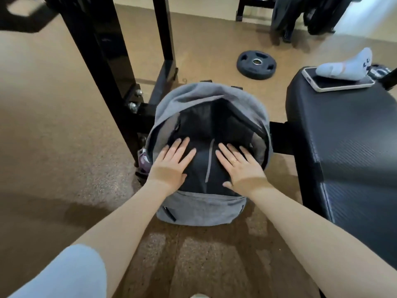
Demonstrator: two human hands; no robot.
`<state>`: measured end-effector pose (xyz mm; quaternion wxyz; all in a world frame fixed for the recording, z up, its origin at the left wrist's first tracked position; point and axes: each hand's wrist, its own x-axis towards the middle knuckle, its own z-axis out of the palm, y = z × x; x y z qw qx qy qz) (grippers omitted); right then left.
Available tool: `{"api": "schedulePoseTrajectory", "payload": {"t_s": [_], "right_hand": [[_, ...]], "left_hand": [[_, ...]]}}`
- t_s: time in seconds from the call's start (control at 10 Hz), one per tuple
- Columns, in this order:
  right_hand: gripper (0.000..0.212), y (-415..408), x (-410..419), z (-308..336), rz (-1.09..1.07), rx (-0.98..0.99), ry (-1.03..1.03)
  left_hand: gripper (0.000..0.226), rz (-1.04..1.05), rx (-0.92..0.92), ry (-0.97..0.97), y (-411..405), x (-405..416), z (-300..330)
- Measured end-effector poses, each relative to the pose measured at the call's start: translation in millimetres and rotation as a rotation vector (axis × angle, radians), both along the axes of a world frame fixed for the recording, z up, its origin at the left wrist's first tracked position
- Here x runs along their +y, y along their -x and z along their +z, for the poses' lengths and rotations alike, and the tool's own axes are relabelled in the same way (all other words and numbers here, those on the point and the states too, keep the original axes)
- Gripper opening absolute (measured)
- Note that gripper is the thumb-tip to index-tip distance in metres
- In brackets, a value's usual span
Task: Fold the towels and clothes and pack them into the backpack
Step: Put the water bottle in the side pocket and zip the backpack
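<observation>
dark garment [206, 166] in backpack [199, 207] | both hands' fingers [182, 147] flat on it

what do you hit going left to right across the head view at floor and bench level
Black rack upright → grey backpack with the left hand and then the right hand pressing flat on dark clothing inside → black bench pad → phone, with white socks on it.

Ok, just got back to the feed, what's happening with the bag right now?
Both hands, left hand and right hand, press flat on a dark folded garment inside the open grey backpack, which stands on the floor. A white sock lies on a phone on the black bench, not yet packed.
</observation>
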<state>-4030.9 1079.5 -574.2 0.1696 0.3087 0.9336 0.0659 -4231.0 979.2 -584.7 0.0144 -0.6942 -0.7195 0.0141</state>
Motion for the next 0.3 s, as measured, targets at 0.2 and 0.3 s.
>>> {"api": "schedulePoseTrajectory", "payload": {"t_s": [0.2, 0.3], "right_hand": [[0.07, 20.4, -7.4, 26.9, -0.104, 0.031, 0.155], [0.053, 20.7, -24.8, 76.8, 0.11, 0.104, 0.035]], "left_hand": [[0.067, 0.093, -0.043, 0.265, -5.1, 17.5, 16.4], [0.052, 0.143, -0.136, 0.339, -12.2, -0.7, 57.1]]}}
